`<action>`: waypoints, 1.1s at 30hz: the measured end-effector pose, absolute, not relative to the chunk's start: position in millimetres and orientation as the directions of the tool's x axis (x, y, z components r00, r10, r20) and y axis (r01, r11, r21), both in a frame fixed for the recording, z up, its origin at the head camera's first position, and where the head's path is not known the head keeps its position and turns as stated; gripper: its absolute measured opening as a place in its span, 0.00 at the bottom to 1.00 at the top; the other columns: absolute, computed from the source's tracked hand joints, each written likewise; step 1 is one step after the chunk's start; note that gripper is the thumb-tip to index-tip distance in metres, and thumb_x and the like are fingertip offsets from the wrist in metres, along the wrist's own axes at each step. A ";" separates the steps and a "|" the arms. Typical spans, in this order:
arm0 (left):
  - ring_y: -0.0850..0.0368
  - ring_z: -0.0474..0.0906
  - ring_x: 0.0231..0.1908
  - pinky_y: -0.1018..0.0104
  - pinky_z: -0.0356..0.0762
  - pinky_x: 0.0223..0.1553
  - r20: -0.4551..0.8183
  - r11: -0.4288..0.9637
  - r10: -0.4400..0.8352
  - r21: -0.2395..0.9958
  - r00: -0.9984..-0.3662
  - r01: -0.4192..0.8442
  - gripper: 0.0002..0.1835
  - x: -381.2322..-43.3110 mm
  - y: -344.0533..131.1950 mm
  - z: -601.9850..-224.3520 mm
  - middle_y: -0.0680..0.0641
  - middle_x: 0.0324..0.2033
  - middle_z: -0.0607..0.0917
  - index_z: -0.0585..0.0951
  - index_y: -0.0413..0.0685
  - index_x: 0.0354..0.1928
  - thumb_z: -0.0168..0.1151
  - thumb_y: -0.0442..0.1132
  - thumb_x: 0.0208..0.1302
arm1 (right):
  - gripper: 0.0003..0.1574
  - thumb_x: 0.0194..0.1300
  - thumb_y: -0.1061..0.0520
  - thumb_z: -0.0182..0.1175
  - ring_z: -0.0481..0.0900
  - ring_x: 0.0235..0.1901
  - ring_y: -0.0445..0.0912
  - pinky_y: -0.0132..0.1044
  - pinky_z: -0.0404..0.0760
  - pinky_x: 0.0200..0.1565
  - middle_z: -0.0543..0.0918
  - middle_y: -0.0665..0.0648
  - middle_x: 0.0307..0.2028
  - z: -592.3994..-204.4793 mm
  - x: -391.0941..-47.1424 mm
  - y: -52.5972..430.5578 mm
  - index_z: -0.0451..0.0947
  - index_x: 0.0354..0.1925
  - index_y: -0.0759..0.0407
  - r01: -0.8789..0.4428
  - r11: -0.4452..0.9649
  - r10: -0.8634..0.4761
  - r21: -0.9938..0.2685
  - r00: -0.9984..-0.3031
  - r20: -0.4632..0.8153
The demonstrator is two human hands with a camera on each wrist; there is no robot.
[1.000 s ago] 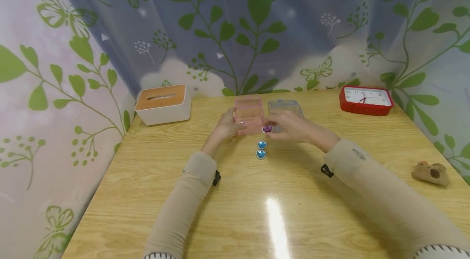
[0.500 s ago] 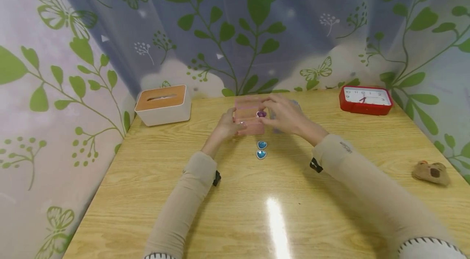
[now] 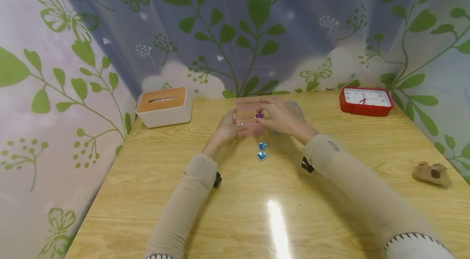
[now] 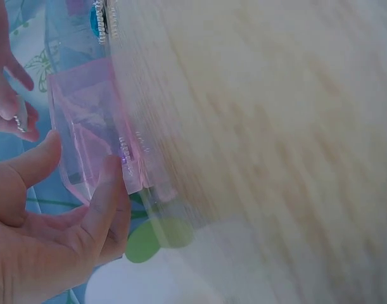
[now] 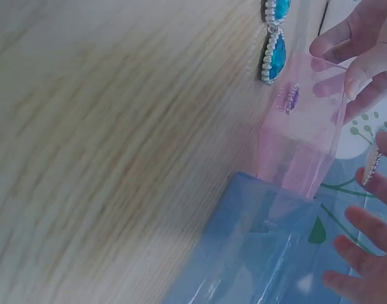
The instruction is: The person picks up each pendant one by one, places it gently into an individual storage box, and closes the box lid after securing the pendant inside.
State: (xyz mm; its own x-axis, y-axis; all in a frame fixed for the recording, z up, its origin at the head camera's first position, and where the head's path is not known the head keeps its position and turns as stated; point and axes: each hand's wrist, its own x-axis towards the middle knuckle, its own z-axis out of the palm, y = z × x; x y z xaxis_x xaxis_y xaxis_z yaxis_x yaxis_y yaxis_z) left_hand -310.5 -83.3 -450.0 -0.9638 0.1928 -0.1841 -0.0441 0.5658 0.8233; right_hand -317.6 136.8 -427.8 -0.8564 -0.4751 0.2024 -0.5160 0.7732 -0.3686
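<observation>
A pink see-through box (image 3: 253,129) stands at the middle back of the table. My left hand (image 3: 226,127) holds its left end, thumb and fingers about the wall in the left wrist view. My right hand (image 3: 280,117) pinches a purple gem (image 3: 258,116) with a pale beaded rim, just above the box's open top. Inside the box, a second purple gem (image 5: 292,99) shows through the wall in the right wrist view. Two blue heart-shaped gems (image 3: 262,156) lie in front of the box. A blue see-through box (image 3: 295,109) stands beside it, partly behind my right hand.
A white tissue box (image 3: 165,114) with a wooden top stands at the back left. At the back right is a red clock (image 3: 365,102). A small brown plush pouch (image 3: 431,173) lies near the right edge. A patterned curtain (image 3: 235,26) hangs behind the table (image 3: 165,169).
My right hand has moved left and back with the purple gem, from the table before the blue box to above the pink box. The left hand stays on the pink box.
</observation>
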 end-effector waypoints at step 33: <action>0.32 0.70 0.72 0.42 0.75 0.73 -0.162 0.574 0.191 0.819 -0.968 -0.023 0.45 -313.3 -84.0 -454.0 0.29 0.73 0.68 0.51 0.40 0.83 0.66 0.38 0.73 | 0.14 0.70 0.49 0.71 0.55 0.83 0.62 0.64 0.48 0.84 0.90 0.59 0.57 -441.2 -341.7 113.0 0.90 0.49 0.54 -0.482 0.771 -0.483 -0.416 -0.868 0.111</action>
